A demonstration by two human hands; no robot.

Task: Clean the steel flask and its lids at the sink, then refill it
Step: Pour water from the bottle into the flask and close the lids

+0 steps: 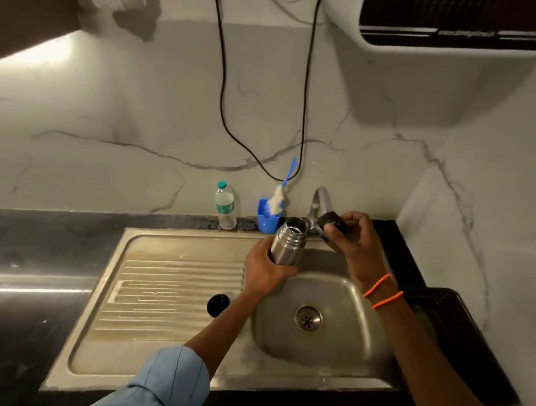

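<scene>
A home kitchen: a steel sink with ribbed draining board and tap set in a dark surface, against marble-patterned wall panels.

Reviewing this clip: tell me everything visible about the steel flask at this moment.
The steel flask is a brushed-metal cylinder with a narrower shoulder and an open mouth, no lid on it. It is held tilted, mouth pointing up and toward the tap, above the sink basin's back edge. The left hand grips its lower body, fingers wrapped round it. Its base is hidden by that hand. Whether it holds water cannot be told.
</scene>
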